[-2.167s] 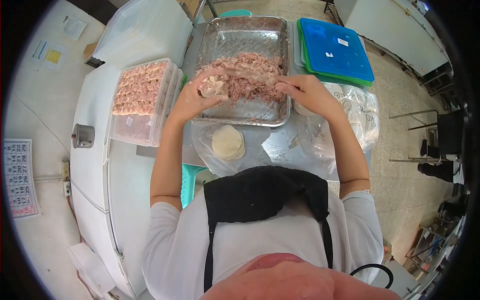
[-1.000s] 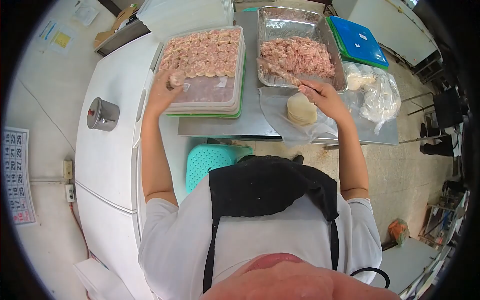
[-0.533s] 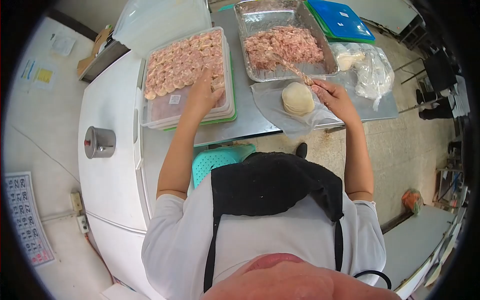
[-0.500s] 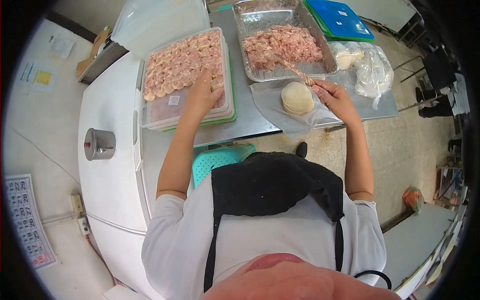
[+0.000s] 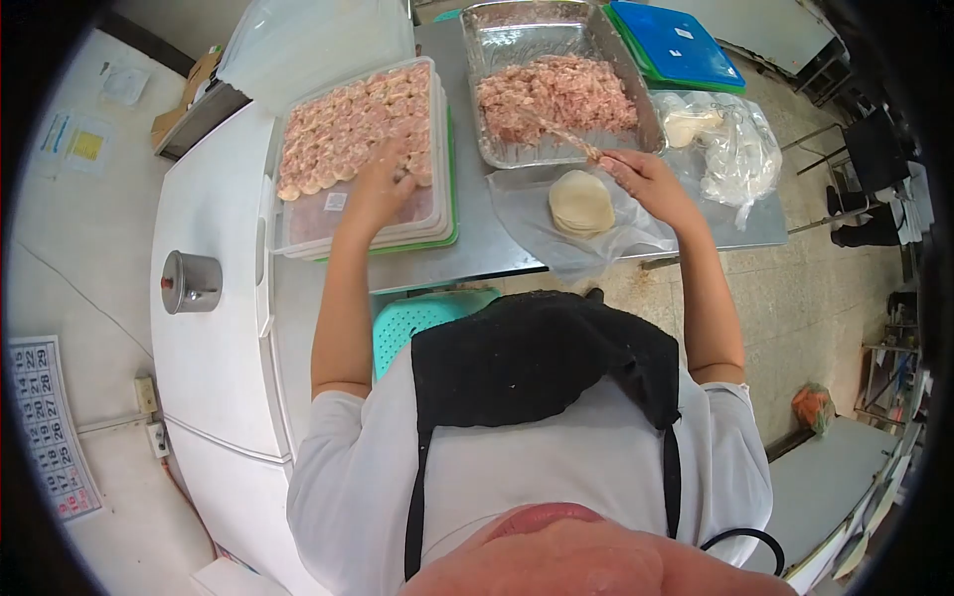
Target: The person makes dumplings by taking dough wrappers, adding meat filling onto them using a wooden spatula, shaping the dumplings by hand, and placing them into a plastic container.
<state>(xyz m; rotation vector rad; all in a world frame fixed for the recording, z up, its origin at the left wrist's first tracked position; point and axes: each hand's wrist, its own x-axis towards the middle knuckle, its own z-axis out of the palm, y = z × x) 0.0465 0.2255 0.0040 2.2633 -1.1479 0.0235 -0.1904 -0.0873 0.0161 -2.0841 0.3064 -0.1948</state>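
My left hand (image 5: 381, 189) is over the front right part of a clear plastic box (image 5: 288, 238), at the edge of the rows of filled dumplings (image 5: 348, 124). Its fingers are partly bent, and whether anything is between them cannot be made out. My right hand (image 5: 641, 179) is closed round the handle end of a meat-smeared spatula (image 5: 566, 135). The far end of this tool reaches over the ground meat (image 5: 561, 94) in a metal tray (image 5: 648, 109). Just in front of the tray, round wrappers (image 5: 581, 203) lie stacked on a plastic sheet (image 5: 517, 204).
Blue and green lids (image 5: 681, 45) lie at the back right, with a plastic bag of wrappers (image 5: 740, 149) in front of them. A large clear container (image 5: 313, 50) stands behind the box. On the white surface at the left is a metal pot (image 5: 191, 282). A turquoise stool (image 5: 417, 323) is below the table.
My left hand has gone from the tray to the dumpling box, and the small lump it held earlier no longer shows in it. My right hand still holds the spatula, now tilted over the tray's front edge.
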